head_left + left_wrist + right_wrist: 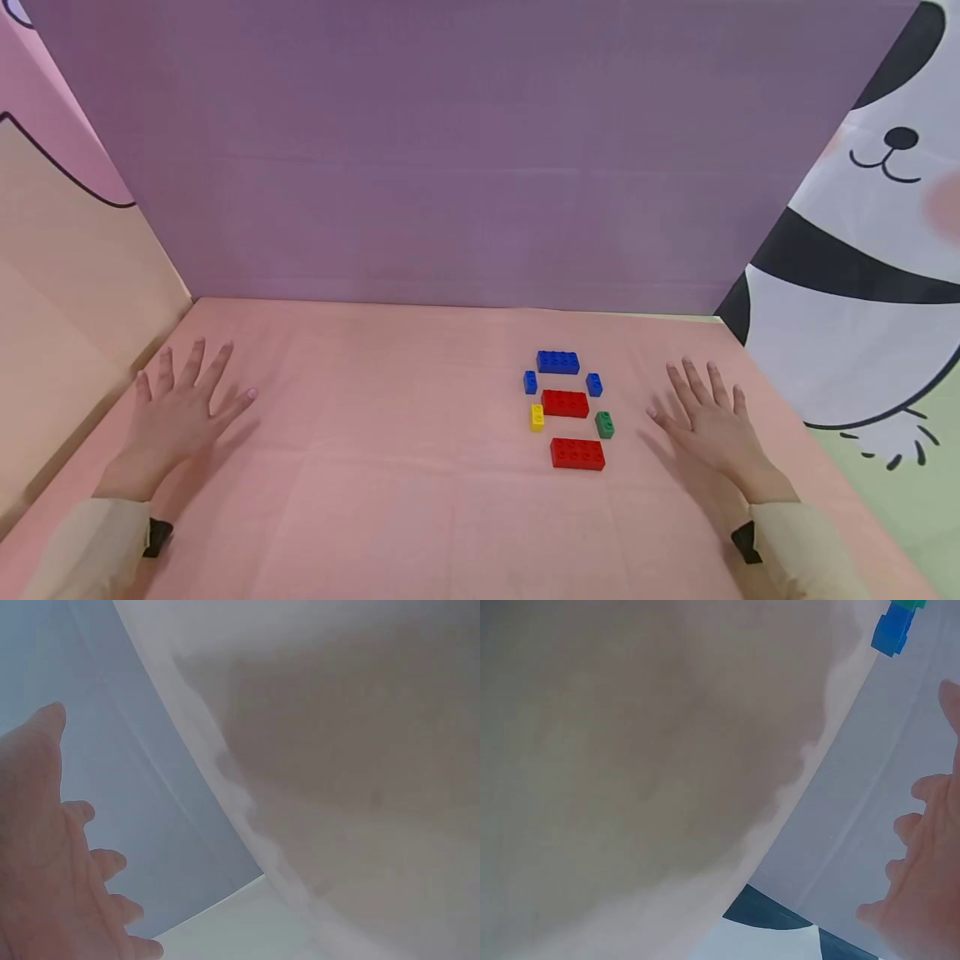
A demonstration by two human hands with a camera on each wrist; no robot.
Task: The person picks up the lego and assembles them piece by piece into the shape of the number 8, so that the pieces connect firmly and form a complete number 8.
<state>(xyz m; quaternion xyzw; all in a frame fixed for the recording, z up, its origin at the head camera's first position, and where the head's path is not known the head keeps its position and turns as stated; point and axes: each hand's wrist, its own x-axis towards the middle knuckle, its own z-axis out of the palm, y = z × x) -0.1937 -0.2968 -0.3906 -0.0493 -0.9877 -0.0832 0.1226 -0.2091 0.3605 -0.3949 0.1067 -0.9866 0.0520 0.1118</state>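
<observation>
Only the head view shows all seven bumpy bricks, red, blue, yellow and green, right of the middle; the right wrist view catches some, upper right. The left hand and right hand have fingers spread wide

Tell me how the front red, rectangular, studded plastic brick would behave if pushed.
The front red brick would likely slide rather than roll, given its flat, boxy sides. Its low, long shape suggests tipping is unlikely. Crisp edges suggest stiffness.

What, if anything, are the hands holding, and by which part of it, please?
Nothing is held: the left hand and right hand are spread open, away from the toy building bricks.
</observation>
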